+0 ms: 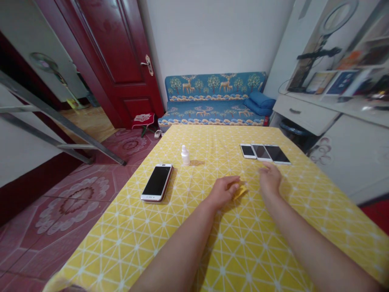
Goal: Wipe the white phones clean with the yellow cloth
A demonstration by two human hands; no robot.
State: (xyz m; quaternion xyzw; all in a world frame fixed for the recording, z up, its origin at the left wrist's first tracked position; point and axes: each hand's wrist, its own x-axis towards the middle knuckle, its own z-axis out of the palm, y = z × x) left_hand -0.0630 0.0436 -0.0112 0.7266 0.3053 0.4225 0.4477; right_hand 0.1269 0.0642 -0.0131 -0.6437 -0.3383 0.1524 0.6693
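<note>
My left hand [225, 191] is closed on a small yellow cloth [241, 192], which sticks out past the fingertips just above the table. Apart from it, to the right, my right hand [270, 177] has curled fingers blurred by motion; whether it holds anything cannot be made out. Beyond that hand, three phones lie side by side: a small one [248, 151], a middle one [261, 153] and a larger one [277, 154]. A white phone with a dark screen [157, 182] lies at the left. Behind it stands a small white spray bottle [185, 156], upright.
A yellow patterned tablecloth [182, 243] covers the table. Past its far edge is a blue sofa [209, 107] with deer on its cover. A white cabinet [306, 113] stands right, a red door [121, 61] and metal ladder-like frame [75, 138] left.
</note>
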